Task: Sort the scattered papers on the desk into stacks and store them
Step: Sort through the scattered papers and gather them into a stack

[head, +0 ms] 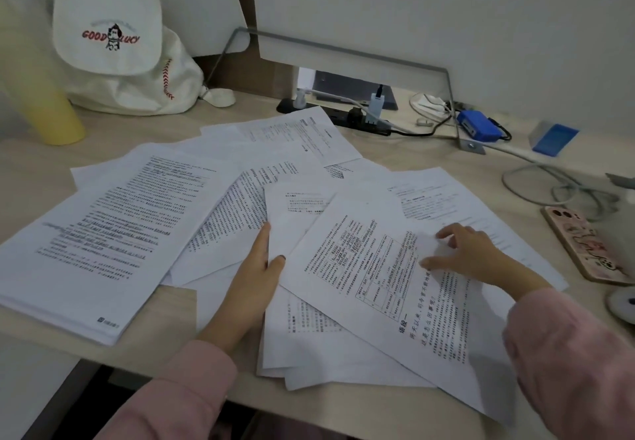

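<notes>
Head view: left grip (256, 274) pinches a sheet's edge (292, 219), right grip (462, 257) spread flat on the table-printed sheet (378, 281); loose papers (343, 353) below both overhang the counter (165, 346) edge, so a pull risks dragging them off.
</notes>
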